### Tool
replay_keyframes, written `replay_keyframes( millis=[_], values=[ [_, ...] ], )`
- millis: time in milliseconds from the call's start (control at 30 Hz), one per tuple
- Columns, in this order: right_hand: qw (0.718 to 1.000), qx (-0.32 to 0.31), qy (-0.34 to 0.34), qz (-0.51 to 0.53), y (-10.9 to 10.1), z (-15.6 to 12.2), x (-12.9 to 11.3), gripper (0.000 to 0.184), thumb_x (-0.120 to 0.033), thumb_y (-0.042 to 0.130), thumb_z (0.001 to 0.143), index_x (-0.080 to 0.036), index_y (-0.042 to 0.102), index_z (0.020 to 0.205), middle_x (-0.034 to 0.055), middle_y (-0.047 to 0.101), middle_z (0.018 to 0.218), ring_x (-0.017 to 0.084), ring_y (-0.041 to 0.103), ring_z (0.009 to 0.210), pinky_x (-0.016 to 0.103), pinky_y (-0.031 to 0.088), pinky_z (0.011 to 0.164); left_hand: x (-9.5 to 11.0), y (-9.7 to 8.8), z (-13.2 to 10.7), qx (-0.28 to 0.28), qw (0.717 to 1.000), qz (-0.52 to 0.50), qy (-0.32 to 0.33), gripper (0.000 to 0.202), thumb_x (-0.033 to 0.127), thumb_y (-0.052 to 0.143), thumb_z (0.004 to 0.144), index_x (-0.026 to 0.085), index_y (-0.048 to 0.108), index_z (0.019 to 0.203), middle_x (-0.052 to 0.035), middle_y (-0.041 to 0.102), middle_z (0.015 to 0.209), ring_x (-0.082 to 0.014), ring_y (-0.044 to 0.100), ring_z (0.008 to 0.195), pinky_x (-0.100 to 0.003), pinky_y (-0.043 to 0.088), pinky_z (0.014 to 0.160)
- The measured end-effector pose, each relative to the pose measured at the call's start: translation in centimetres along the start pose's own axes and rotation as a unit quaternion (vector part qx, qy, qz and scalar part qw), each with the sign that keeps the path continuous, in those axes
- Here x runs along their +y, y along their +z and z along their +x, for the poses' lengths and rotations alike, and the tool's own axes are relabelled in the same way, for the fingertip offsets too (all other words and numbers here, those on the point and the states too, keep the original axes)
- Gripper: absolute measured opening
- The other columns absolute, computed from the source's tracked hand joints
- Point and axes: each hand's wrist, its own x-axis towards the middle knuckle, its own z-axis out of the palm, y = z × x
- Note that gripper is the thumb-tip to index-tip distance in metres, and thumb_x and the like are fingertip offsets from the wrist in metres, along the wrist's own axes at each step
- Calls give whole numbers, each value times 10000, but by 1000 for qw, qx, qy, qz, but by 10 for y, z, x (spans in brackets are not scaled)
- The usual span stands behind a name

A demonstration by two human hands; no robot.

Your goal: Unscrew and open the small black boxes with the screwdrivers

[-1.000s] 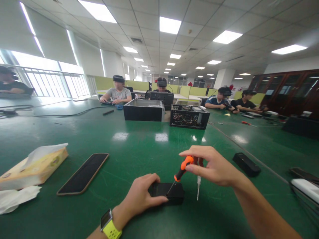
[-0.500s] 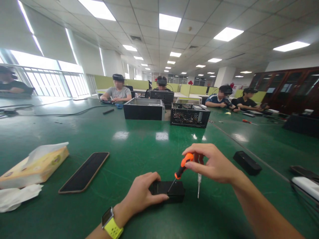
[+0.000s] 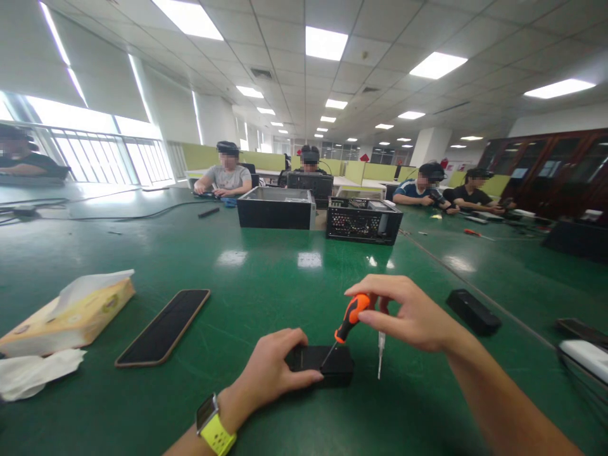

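Screwdriver (image 3: 350, 321) in R hand (image 3: 403, 315), tip still on blk box (image 3: 341, 364).

Glossy green table (image 3: 266, 272): tissue pack (image 3: 71, 320), phone (image 3: 164, 328) at left; black block (image 3: 342, 362) near front; dark computer cases (image 3: 273, 214) farther back.

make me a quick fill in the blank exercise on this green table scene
1. The right grip holds a screwdriver whose handle is black and ____.
2. The box that the left grip holds on the table is coloured ____.
3. The watch is worn on the person's ____ wrist.
4. A phone lies between the left grip and the yellow pack of ____.

Missing words: orange; black; left; tissues.
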Motion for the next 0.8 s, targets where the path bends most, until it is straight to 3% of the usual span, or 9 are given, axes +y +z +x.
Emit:
replay_keyframes(
  millis=[67, 133, 200, 367, 433, 533, 600, 733, 800],
  values=[
    [1000, 15, 7, -17, 1, -1, 0, 170, -317, 670, 834, -168, 681, 913, 6, 653, 780, 104, 548, 625, 214, 393, 550, 0, 0, 0, -2, 1000, 2, -3, 467, 626, 685, 727, 183, 589, 841, -10, 626, 749, -182, 579, 664, -252, 401, 600],
    [997, 53, 23, -51, 3, -1, 0, 329, -415, 714, 788, -155, 589, 628, -33, 529, 566, 86, 443, 512, 220, 323, 492, -1, 1, 0, -4, 1000, 3, -4, 469, 627, 687, 725, 184, 588, 844, -12, 626, 755, -186, 582, 671, -255, 405, 606],
    [995, 71, 31, -62, 4, -1, 0, 442, -467, 725, 763, -163, 500, 533, -53, 441, 500, 77, 379, 476, 224, 282, 468, -1, 1, 0, -6, 1000, 3, -3, 472, 629, 684, 727, 185, 587, 850, -15, 628, 762, -188, 583, 678, -257, 409, 613],
    [1000, -13, 9, 18, -2, -1, -2, 196, -311, 658, 838, -176, 681, 978, 22, 664, 852, 113, 568, 670, 215, 408, 570, 1, -1, 2, -7, 1000, -2, -6, 470, 629, 681, 728, 181, 583, 832, -15, 624, 749, -189, 577, 669, -258, 404, 605],
    [1000, 5, 15, 5, -2, -1, 0, 185, -340, 686, 815, -157, 686, 839, 4, 635, 732, 99, 523, 595, 212, 374, 530, 1, -1, 2, -8, 1000, -3, -8, 466, 623, 688, 725, 181, 586, 834, -15, 624, 751, -188, 576, 671, -256, 402, 603],
    [997, 55, 30, -44, 1, 0, 3, 432, -453, 732, 760, -152, 530, 527, -50, 452, 502, 71, 370, 476, 221, 268, 462, 0, 0, 1, -9, 1000, -3, -8, 467, 620, 694, 719, 181, 591, 837, -15, 621, 750, -188, 573, 671, -254, 399, 598],
    [997, 55, 28, -44, 2, 0, 4, 414, -458, 726, 768, -150, 552, 553, -47, 466, 523, 73, 382, 489, 220, 274, 469, 0, 1, 0, -8, 1000, -4, -7, 469, 625, 690, 721, 181, 591, 836, -14, 619, 748, -185, 572, 667, -254, 400, 599],
    [1000, 21, 18, -4, 0, 1, 2, 216, -374, 682, 828, -168, 694, 889, -8, 613, 729, 92, 503, 591, 209, 366, 538, -2, 2, -1, 1, 1000, -3, -3, 463, 627, 684, 725, 186, 587, 829, -9, 616, 742, -181, 570, 663, -251, 401, 600],
    [999, 39, 27, -24, 0, 1, 2, 250, -398, 691, 816, -155, 671, 765, -21, 571, 651, 85, 460, 548, 209, 331, 508, -2, 2, 0, 2, 1000, -3, -1, 457, 621, 686, 727, 186, 587, 829, -8, 617, 742, -180, 570, 660, -250, 397, 596]
  ],
)
